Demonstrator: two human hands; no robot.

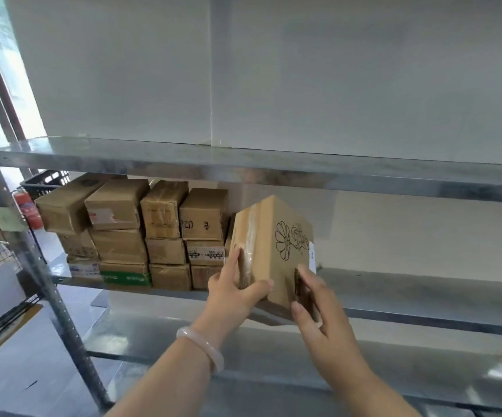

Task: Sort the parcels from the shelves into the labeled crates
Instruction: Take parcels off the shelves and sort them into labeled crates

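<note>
- Left forearm: enters from the lower edge, nearest the camera. A pale bangle sits on the wrist.
- Right forearm: enters from the lower edge, to the right of the left forearm.
- Left hand: fingers clamped on the parcel. The thumb lies across the lower front corner; the other fingers reach up along the taped left face.
- Right hand: fingers closed against the lower right edge of the parcel, thumb pressed on a strip of brown tape.
- Parcel: a brown cardboard box held between both hands, tilted with one corner uppermost. The face toward the camera carries a line drawing of flowers. A white label shows at its right edge. The parcel is in front of the middle shelf, just right of the stacked boxes; whether its base touches the shelf cannot be determined.
- Stacked boxes: cardboard parcels in four columns, three high, at the left end of the middle shelf. One bottom box is green.
- Upper shelf: grey metal, directly above the stack.
- Lower shelf: grey metal, beneath the hands.
- Upright post: perforated metal, at the left of the rack.
- Fire extinguisher: red, behind the post, left of the stack.
- Black crate: partly visible above the extinguisher.
</note>
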